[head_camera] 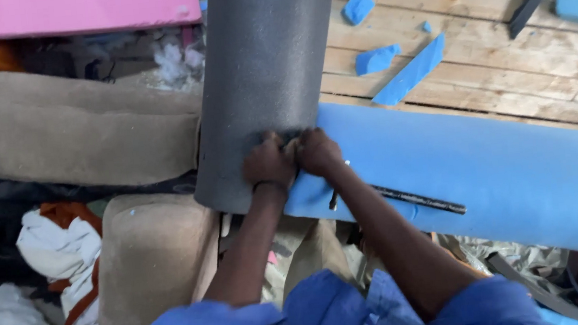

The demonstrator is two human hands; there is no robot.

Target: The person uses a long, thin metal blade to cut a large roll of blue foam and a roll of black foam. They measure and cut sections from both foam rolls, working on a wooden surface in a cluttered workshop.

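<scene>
A dark grey foam sheet hangs down over a wooden table, its lower edge overlapping a long blue foam slab. My left hand and my right hand sit side by side, fingers closed, pinching the grey sheet's lower edge where it meets the blue slab. A thin black rod-like tool lies on the blue foam just right of my right wrist; whether my right hand holds its end is hidden. Blue sleeves cover my upper arms.
Blue foam offcuts and dark strips lie on the wooden plank table. Tan upholstered cushions sit to the left, a pink foam sheet at top left, and white and orange cloth on the floor.
</scene>
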